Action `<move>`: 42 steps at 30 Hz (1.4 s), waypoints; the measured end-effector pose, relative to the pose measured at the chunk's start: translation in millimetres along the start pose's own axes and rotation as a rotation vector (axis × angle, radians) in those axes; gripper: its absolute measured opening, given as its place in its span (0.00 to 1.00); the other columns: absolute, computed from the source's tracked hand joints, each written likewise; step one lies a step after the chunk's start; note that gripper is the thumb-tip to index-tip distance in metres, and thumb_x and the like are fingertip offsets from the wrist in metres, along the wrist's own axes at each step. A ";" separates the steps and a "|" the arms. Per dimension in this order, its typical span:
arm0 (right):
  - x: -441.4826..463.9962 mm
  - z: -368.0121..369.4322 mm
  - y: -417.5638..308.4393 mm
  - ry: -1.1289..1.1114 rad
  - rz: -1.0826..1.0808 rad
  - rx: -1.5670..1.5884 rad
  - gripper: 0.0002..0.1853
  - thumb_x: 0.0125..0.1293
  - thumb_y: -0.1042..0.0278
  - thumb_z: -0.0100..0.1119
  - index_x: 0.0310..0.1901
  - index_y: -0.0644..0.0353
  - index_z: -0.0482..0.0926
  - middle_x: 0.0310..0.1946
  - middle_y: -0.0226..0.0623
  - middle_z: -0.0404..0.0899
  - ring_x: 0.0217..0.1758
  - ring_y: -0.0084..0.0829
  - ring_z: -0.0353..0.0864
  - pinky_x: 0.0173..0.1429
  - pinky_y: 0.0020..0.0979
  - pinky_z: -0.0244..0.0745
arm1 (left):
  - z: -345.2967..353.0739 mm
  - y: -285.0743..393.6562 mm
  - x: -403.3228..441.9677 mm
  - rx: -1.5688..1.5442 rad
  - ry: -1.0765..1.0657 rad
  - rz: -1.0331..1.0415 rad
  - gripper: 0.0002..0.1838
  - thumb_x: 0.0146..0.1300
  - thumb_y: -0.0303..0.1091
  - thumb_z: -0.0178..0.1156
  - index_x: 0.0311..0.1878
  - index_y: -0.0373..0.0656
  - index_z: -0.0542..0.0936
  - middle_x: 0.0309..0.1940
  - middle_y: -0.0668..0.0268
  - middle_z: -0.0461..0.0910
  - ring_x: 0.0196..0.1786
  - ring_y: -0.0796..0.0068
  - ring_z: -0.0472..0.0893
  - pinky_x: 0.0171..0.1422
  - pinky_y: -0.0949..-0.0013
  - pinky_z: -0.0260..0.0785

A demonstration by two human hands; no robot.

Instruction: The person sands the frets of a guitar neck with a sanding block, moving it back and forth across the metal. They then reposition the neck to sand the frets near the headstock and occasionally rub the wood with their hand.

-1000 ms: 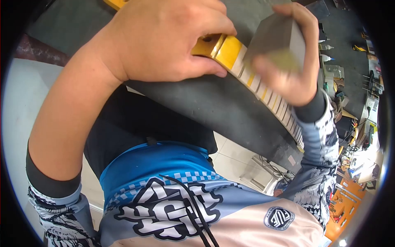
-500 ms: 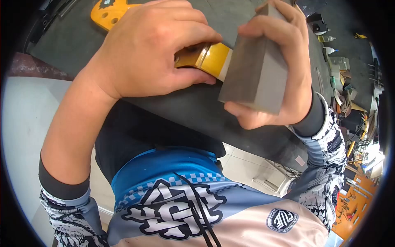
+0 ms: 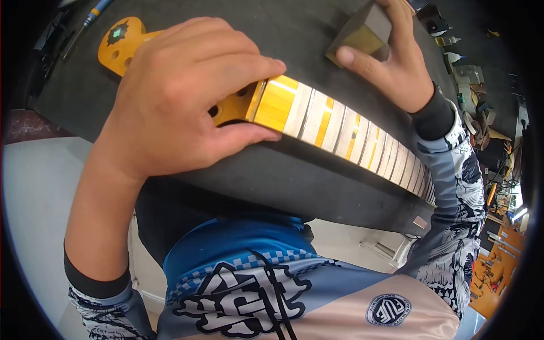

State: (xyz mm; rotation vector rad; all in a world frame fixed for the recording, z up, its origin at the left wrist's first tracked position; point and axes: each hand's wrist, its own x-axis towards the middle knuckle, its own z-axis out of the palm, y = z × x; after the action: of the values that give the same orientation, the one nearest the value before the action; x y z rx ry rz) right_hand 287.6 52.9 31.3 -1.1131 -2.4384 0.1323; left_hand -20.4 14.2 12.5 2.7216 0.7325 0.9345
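Note:
A yellow guitar neck [image 3: 276, 110] lies across the dark work surface, its fingerboard facing up and pale strips covering most of the spaces between the frets. My left hand [image 3: 187, 96] is wrapped over it just behind the nut, with thumb and fingers on opposite edges. Beyond that hand the headstock [image 3: 110, 45] sticks out, showing tuner holes and a dark decal. My right hand [image 3: 399, 68] grips a grey sanding block [image 3: 368, 28], thumb on the near side and fingers around the back. The block is tilted on the far side of the neck, apart from it.
A blue-handled tool [image 3: 97, 11] lies at the upper left. Small bottles [image 3: 453, 56] and various tools line the right side of the bench [image 3: 272, 34]. An orange tool board [image 3: 493, 277] shows at lower right. The bench's near edge runs close to my body.
My right hand has moved the sanding block up and away from the fingerboard, uncovering the frets. My left hand has shifted slightly down and left, still holding the neck.

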 end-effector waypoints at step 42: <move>-7.9 -3.1 -50.6 0.019 -0.198 0.123 0.48 0.49 0.59 0.80 0.70 0.66 0.66 0.62 0.46 0.73 0.62 0.37 0.75 0.65 0.38 0.73 | 11.1 -1.0 6.3 -0.035 0.061 0.006 0.31 0.37 0.40 0.82 0.48 0.39 0.87 0.39 0.61 0.86 0.43 0.59 0.85 0.66 0.46 0.75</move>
State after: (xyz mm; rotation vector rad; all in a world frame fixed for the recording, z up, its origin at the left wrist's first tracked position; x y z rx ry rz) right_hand 258.4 12.9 44.7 -0.8125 -2.4704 0.2042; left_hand -9.7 18.2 6.8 2.6772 0.7121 1.0260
